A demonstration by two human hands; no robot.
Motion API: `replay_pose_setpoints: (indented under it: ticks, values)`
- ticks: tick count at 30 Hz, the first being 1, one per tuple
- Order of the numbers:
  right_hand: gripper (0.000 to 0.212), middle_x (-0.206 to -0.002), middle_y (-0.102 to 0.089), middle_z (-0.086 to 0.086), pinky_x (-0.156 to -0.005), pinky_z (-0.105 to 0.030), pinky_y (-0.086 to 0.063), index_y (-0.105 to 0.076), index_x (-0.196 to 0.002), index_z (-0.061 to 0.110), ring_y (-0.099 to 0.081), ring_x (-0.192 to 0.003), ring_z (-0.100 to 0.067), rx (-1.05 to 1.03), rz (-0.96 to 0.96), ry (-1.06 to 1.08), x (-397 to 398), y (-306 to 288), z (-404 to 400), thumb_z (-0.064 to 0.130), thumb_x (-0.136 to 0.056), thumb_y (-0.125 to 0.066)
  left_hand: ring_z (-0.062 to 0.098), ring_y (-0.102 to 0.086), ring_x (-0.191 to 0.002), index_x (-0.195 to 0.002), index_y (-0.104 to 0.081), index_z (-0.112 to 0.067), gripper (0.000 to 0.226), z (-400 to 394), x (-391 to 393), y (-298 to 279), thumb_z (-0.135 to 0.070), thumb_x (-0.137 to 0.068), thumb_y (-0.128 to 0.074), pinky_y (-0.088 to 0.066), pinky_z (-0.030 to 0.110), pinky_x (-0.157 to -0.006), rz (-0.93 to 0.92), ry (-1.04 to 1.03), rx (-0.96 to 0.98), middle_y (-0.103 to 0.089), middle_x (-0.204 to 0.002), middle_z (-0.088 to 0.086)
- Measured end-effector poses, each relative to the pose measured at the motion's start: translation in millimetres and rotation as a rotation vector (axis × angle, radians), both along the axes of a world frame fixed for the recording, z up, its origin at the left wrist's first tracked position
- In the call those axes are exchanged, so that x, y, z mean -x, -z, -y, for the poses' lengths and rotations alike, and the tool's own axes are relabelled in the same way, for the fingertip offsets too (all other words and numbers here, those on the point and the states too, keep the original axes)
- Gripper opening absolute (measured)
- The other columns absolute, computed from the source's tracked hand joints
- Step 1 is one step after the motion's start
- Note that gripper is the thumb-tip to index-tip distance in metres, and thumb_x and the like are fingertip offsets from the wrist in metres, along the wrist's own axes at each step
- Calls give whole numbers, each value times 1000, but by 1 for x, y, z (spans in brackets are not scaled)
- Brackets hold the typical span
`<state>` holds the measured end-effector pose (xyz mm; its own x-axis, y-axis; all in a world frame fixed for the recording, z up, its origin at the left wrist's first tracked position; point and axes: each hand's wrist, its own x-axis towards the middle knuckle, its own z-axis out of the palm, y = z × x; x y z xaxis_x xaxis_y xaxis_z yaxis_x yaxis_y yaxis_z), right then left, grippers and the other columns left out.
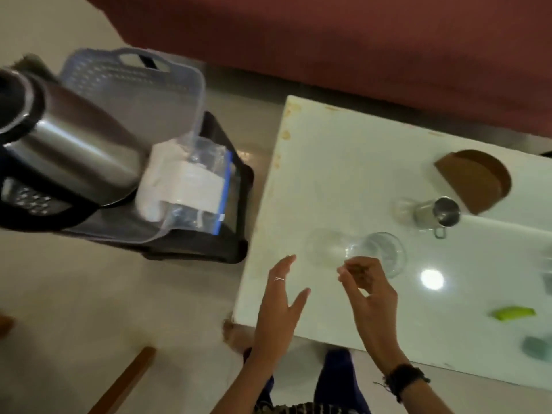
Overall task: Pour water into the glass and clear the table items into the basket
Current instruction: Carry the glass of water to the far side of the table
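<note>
Head view, left to right: a steel kettle (74, 144) and a bagged item sit in a clear basket (191, 94) on a dark stand on the floor, left of the white table (343, 162). Both hands hover at the table's near-left corner holding nothing, the left hand (280, 306) flat and released, the right hand (370, 291) loosely curled. The glass (376, 252) stands upright just beyond the right hand's fingertips, making it the nearer hand; a small steel bottle (436, 213) lies farther right.
</note>
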<state>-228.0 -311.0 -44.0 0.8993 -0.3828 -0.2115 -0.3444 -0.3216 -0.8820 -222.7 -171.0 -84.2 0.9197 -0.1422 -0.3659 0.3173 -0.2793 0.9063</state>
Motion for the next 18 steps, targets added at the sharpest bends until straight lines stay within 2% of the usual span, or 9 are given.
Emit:
replay_pose_setpoints:
  ticks: [3, 6, 8, 10, 11, 14, 16, 18]
  values:
    - [39, -87, -65, 24, -67, -4, -47, -51, -86, 48, -63, -80, -1, 48, -22, 96, 24, 9, 61, 11, -85, -65, 0, -34, -131, -129, -23, -51, 70, 43, -6, 12, -16, -85, -65, -25, -3, -98, -44, 183, -26, -29, -144, -21]
    - [45, -89, -61, 21, -68, -7, -48, -46, -94, 48, -61, -81, -5, 42, -24, 120, 31, 24, 100, 14, -80, -72, 3, -35, -130, -126, -19, -55, 80, 75, -21, 26, -17, -79, -71, -29, 7, -98, -70, 268, -37, -27, -142, -25]
    - [56, -103, -51, 25, -75, -8, -46, -40, -105, 50, -57, -90, -3, 17, -47, 67, 28, 34, 118, 32, -69, -79, 2, -36, -127, -128, -22, -52, 87, 94, -32, 36, -17, -73, -78, -30, 11, -98, -74, 266, -46, -26, -136, -31]
    - [74, -119, -36, 34, -82, -4, -41, -29, -116, 54, -48, -105, 6, 4, -90, -61, 23, 45, 128, 55, -59, -77, 1, -34, -127, -131, -21, -50, 96, 106, -43, 44, -18, -65, -83, -30, 15, -100, -80, 289, -61, -27, -136, -29]
    - [82, -124, -29, 36, -84, -3, -40, -23, -120, 57, -42, -112, 10, -16, -119, -132, 19, 50, 133, 61, -57, -76, -1, -33, -127, -130, -21, -52, 99, 113, -46, 48, -20, -62, -85, -29, 12, -99, -80, 318, -73, -27, -136, -30]
    - [98, -133, -21, 32, -90, -7, -37, -9, -126, 61, -30, -122, 13, -111, -185, -310, 8, 64, 138, 54, -59, -80, -17, -41, -112, -120, -26, -64, 100, 121, -49, 54, -21, -55, -89, -32, -3, -87, -64, 358, -147, -35, -123, -42]
    - [103, -142, -23, 22, -101, -18, -36, -8, -131, 55, -31, -129, 3, -198, -203, -351, 3, 73, 139, 46, -61, -83, -19, -46, -107, -117, -30, -62, 98, 124, -47, 58, -15, -55, -89, -38, -3, -82, -41, 326, -185, -43, -116, -39]
    - [102, -145, -29, 16, -104, -22, -37, -11, -134, 52, -35, -130, -3, -291, -211, -344, 0, 81, 140, 41, -63, -83, -12, -50, -107, -118, -32, -53, 95, 126, -43, 61, -5, -57, -87, -42, 3, -82, -5, 292, -196, -47, -117, -28]
